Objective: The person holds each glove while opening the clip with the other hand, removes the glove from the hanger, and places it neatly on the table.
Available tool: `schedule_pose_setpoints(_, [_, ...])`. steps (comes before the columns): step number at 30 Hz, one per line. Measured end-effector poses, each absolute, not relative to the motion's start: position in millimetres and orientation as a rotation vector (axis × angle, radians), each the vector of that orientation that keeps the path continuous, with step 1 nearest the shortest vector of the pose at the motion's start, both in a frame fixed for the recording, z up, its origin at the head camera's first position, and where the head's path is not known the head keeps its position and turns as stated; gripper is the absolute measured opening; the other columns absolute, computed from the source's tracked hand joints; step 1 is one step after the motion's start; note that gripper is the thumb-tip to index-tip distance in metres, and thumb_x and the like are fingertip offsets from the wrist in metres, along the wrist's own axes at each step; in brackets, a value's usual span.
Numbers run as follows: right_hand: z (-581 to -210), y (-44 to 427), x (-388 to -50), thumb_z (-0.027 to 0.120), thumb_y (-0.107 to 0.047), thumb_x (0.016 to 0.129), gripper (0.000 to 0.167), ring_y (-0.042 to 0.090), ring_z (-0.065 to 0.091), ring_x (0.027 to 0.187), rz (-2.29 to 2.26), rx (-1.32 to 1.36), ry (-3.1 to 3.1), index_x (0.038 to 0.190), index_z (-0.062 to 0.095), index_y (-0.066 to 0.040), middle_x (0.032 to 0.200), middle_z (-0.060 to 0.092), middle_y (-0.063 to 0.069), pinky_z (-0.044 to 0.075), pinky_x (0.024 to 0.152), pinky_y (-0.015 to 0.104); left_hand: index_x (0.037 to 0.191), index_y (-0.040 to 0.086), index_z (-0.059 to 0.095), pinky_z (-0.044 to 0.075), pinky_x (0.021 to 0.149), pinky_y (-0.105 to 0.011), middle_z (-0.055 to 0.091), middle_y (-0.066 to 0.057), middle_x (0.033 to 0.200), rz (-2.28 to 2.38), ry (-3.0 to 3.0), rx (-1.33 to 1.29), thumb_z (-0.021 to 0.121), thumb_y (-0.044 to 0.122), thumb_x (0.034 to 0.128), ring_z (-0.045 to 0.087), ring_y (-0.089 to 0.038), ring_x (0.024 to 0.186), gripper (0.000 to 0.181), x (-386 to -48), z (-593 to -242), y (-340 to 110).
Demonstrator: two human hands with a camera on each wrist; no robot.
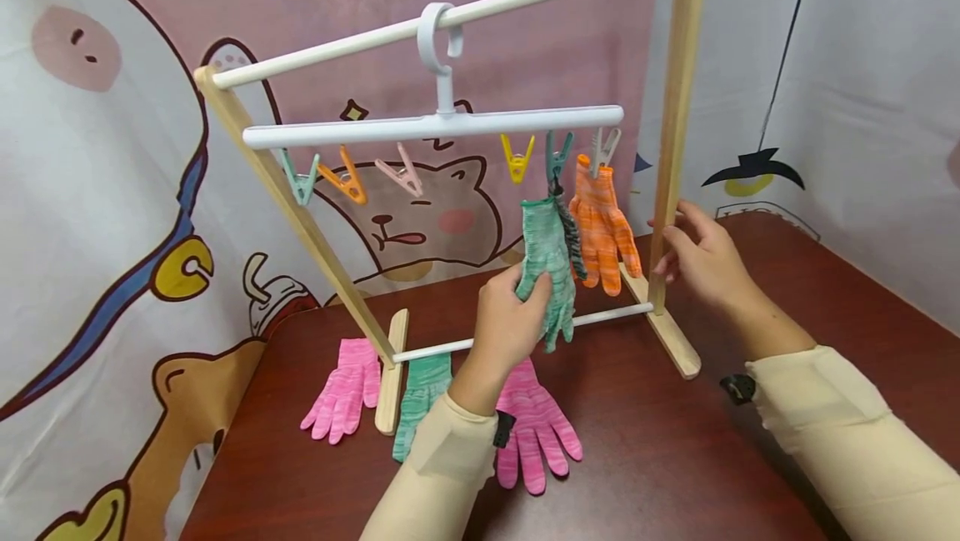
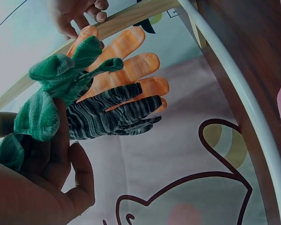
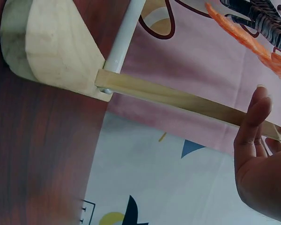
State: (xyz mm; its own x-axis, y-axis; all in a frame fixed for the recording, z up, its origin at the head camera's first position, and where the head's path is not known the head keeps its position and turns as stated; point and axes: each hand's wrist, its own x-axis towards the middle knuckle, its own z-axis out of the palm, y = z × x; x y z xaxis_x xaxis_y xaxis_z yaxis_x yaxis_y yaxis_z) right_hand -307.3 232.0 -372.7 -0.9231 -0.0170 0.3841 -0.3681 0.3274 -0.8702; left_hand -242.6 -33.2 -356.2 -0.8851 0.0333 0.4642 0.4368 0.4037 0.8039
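The green glove [image 1: 548, 245], judged light, soft and best taken by its cuff [image 1: 537, 210], was found pinched mid-body by the left hand [image 1: 512, 320], beside the black glove [image 1: 572, 237] beneath the hanger [image 1: 337, 133], while the post [image 1: 677, 107] was loosely held by the right hand [image 1: 705, 256].

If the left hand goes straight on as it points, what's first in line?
Likely the black striped glove, hanging beyond the green glove the left hand holds; depth is hard to judge.

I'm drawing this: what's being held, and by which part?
The left hand holds a green glove by its middle, below the cuff. The right hand is at the wooden post; I can't tell if it grips.
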Motion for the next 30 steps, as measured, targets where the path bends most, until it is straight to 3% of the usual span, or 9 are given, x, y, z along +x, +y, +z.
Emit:
schedule_pose_setpoints(11, [-380,239,-311,0.042,-0.023,0.108,0.040,0.012,0.064,0.059,1.648,0.488,-2.268,0.143,0.041,-0.004,0.103,0.057,-0.010,0.052,0.051,0.026,0.096,0.010,0.075,0.053,0.066,-0.025,0.073,-0.003,0.077,-1.484,-2.313,-0.419,0.062,0.021,0.0949,0.062,-0.007,0.073,0.017,-243,-359,-32])
schedule_pose_setpoints(17, [-382,240,-308,0.041,-0.031,0.108,0.046,0.014,0.065,0.062,1.651,0.441,-2.309,0.145,0.040,-0.004,0.097,0.062,-0.021,0.053,0.053,0.029,0.090,0.010,0.074,0.046,0.055,-0.023,0.062,0.001,0.065,-1.504,-2.342,-0.439,0.063,0.022,0.0943,0.052,-0.005,0.060,0.017,-242,-358,-32])
schedule_pose_setpoints(23, [-383,241,-307,0.041,-0.030,0.108,0.045,0.015,0.065,0.062,1.673,0.444,-2.291,0.144,0.041,-0.003,0.097,0.064,-0.022,0.053,0.052,0.028,0.094,0.007,0.075,0.051,0.063,-0.021,0.075,-0.006,0.083,-1.528,-2.381,-0.512,0.065,0.018,0.0929,0.059,-0.003,0.069,0.014,-245,-361,-29])
schedule_pose_setpoints(30, [-387,244,-311,0.037,-0.029,0.109,0.040,0.015,0.066,0.060,1.838,0.463,-2.226,0.139,0.041,-0.003,0.101,0.068,-0.021,0.052,0.050,0.029,0.094,0.007,0.073,0.050,0.066,-0.020,0.069,-0.002,0.078,-1.556,-2.461,-0.555,0.066,0.017,0.0926,0.056,-0.004,0.071,0.013,-245,-367,-24])
